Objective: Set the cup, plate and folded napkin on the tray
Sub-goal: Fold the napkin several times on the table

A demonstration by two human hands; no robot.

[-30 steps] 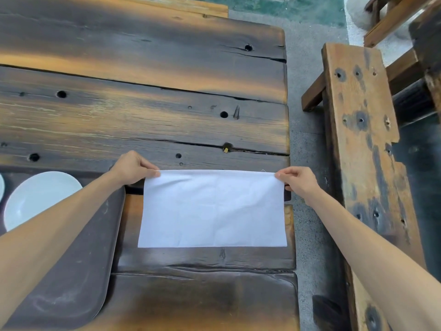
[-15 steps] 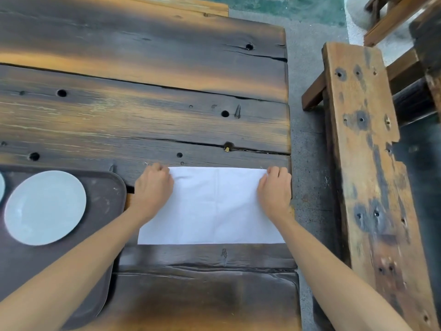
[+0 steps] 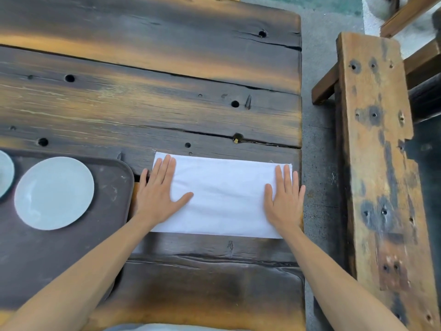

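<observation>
On the dark wooden counter point(image 3: 167, 111), just right of the tray point(image 3: 114, 187), the white napkin point(image 3: 222, 197) lies flat as a wide rectangle, not yet on the tray. Both hands press it down: the left hand point(image 3: 160, 194) covers its left end, the right hand point(image 3: 285, 201) its right end, the fingers point(image 3: 280, 175) of each straight, spread and holding nothing. The step in hand looks like smoothing a fold. To do it well, the palms should sweep outward along the cloth so the crease sets sharp and the edges stay matched, and any further fold should be made before lifting, since loose cloth will sag and open when carried. The plate point(image 3: 53, 193) already sits on the tray, with a second pale dish point(image 3: 4, 175) cut off at the frame's left edge; whether that is the cup cannot be told. Compared with a second ago, the hands no longer pinch the far corners; they lie flat, and the napkin looks shallower front to back.
</observation>
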